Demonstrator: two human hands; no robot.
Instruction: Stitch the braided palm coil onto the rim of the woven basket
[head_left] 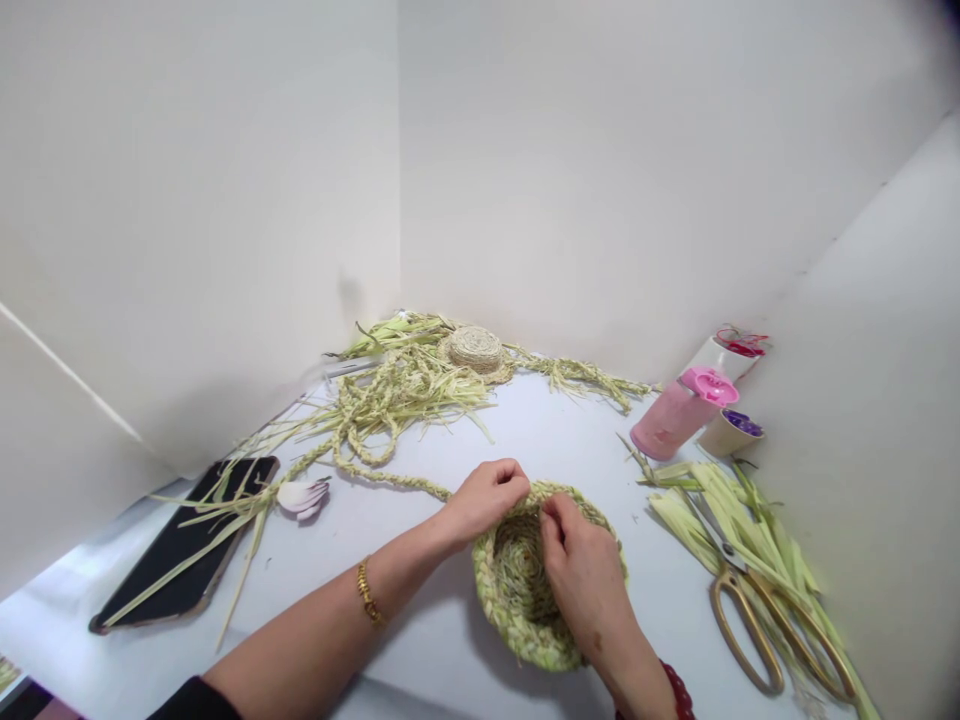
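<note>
A round woven bowl of green braid (pixel 525 570) sits on the white table below my hands, its opening facing up. My left hand (pixel 491 492) is closed at the bowl's far left rim, where a long braid (pixel 397 482) runs off to the left. Reaching over the right side of the opening, my right hand (pixel 581 560) has its thumb and fingers pinched together just inside the far rim. What the right fingertips hold is too small to make out.
Loose braid and husks (pixel 412 385) lie at the back beside a small woven hat (pixel 476 348). Left are a black phone (pixel 187 550) and a white-purple claw clip (pixel 302 497). Right stand a pink bottle (pixel 671 418) and two cups, near gold-handled scissors (pixel 731 560) on husks (pixel 682 525).
</note>
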